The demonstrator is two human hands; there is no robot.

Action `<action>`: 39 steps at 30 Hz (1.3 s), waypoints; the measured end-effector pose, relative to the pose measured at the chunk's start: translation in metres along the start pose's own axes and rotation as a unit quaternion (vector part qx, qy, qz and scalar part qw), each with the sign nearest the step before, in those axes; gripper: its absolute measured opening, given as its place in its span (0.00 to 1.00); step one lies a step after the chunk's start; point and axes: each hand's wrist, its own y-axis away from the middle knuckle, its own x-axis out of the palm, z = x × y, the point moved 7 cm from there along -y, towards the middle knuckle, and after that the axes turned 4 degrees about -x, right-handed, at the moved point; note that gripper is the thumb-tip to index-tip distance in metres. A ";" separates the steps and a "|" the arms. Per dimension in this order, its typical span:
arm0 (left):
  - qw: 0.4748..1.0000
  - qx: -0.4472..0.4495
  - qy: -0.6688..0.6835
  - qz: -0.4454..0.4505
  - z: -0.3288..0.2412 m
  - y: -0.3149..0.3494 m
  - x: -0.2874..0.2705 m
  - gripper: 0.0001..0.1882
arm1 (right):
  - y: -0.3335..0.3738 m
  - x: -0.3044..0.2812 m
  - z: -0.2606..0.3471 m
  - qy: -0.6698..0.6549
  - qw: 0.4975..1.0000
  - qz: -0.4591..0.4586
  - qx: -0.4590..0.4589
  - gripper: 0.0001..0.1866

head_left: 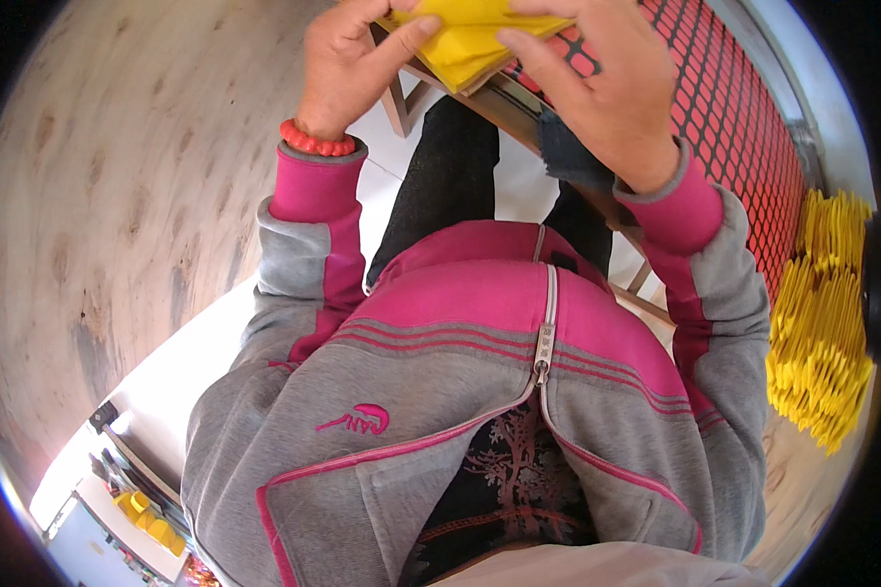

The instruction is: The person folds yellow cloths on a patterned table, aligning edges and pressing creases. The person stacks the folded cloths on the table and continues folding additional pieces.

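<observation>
Both hands are raised at the top of the view, holding a folded yellow sheet [457, 47], paper-like, with layered edges at its lower corner. My left hand [354, 70] has its thumb pressed on the sheet's left side; a red bead bracelet circles that wrist. My right hand [612, 93] pinches the right side between thumb and fingers. The fingertips of both hands are partly hidden by the sheet or cut off by the picture's upper edge.
A red and black patterned surface [724, 108] lies beyond my right hand. At the far right, many folded yellow pieces [820, 333] are stacked in rows. A pale wood-grain surface [117, 186] spans the left. Wooden legs [397, 106] stand below my hands, near my knees.
</observation>
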 end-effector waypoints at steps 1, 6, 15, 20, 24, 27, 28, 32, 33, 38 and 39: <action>1.000 -0.006 0.000 -0.007 0.001 0.001 0.000 0.04 | 0.003 -0.007 0.009 0.006 1.000 -0.005 0.003 0.10; 0.998 -0.027 0.048 -0.028 0.012 0.001 0.001 0.04 | 0.069 0.003 0.040 -0.045 0.990 0.121 0.052 0.13; 1.000 0.019 -0.016 -0.007 0.001 0.003 0.001 0.10 | 0.248 0.011 -0.039 0.148 0.906 0.292 0.267 0.13; 1.000 0.023 0.011 -0.008 -0.010 0.000 0.006 0.06 | 0.268 0.015 -0.056 0.181 0.890 0.328 0.260 0.12; 1.000 0.019 -0.002 -0.017 -0.008 0.002 0.005 0.06 | 0.267 0.011 -0.060 0.104 0.898 0.284 0.319 0.09; 0.997 0.042 0.001 -0.061 -0.005 0.001 0.001 0.06 | 0.273 0.009 -0.064 0.077 0.885 0.287 0.359 0.08; 0.998 0.021 0.020 -0.063 -0.001 -0.001 0.001 0.06 | 0.273 0.008 -0.064 0.087 0.889 0.286 0.347 0.08; 0.991 -0.043 0.095 -0.085 0.013 -0.002 0.001 0.09 | 0.274 0.012 -0.066 0.095 0.865 0.317 0.378 0.07; 0.988 -0.052 0.110 -0.090 0.016 -0.001 0.001 0.09 | 0.265 0.013 -0.060 0.088 0.879 0.308 0.354 0.07; 0.989 -0.073 0.085 -0.094 0.028 -0.001 -0.008 0.08 | 0.190 0.006 -0.002 -0.026 0.929 0.268 0.253 0.09; 0.989 -0.066 0.096 -0.093 0.030 -0.001 -0.007 0.08 | 0.170 0.001 0.010 -0.064 0.933 0.259 0.244 0.08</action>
